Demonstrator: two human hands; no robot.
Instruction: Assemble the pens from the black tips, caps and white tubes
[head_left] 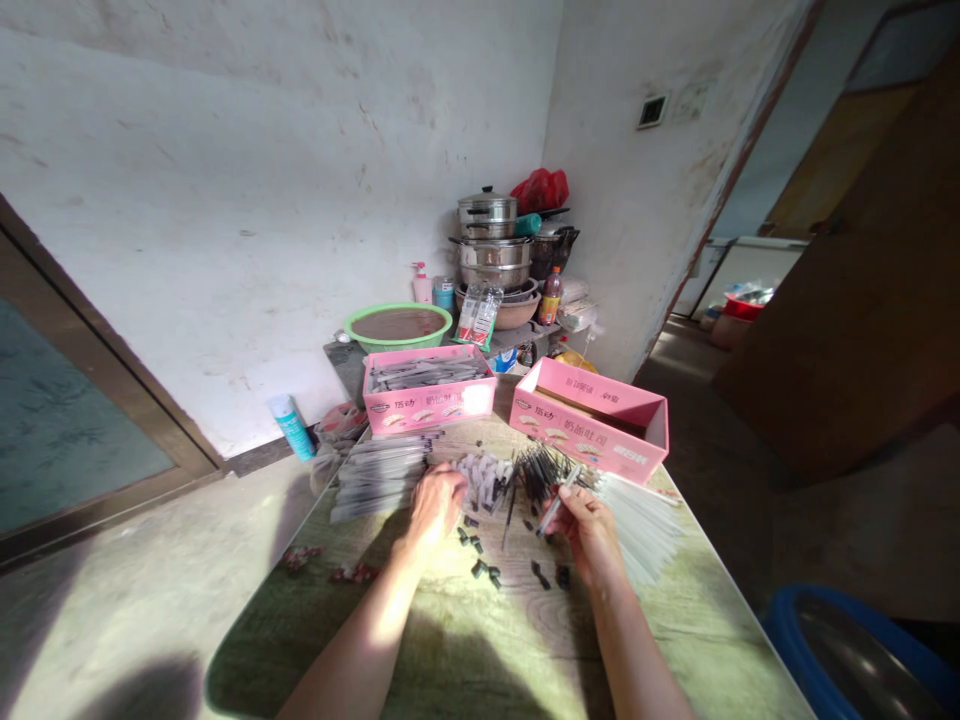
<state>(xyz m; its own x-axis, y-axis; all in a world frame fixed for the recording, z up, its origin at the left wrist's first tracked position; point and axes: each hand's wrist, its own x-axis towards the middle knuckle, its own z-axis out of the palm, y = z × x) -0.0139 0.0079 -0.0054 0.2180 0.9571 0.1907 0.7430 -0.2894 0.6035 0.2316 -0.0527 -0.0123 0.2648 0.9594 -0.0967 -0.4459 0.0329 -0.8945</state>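
Observation:
My right hand (pixel 589 520) pinches a slim translucent pen barrel (pixel 561 500), held slanted over the table. Beside it lies a bundle of thin black refills (pixel 536 475), and a fan of pale clear tubes (pixel 637 525) spreads to its right. My left hand (pixel 437 500) is closed, fingers bent down at the edge of a heap of small whitish pieces (pixel 484 478); what its fingertips hold is hidden. A stack of finished-looking pale pens (pixel 382 475) lies left of it. Several short black caps (pixel 480 568) are scattered on the table between my hands.
Behind stand a pink box (pixel 427 408) filled with pens and another pink box (pixel 592 440) with its brown inside showing. A green basin (pixel 397 345), steel pots (pixel 495 262) and a bottle (pixel 551 297) occupy the corner. A blue tub (pixel 795 610) sits right of the table (pixel 315 630).

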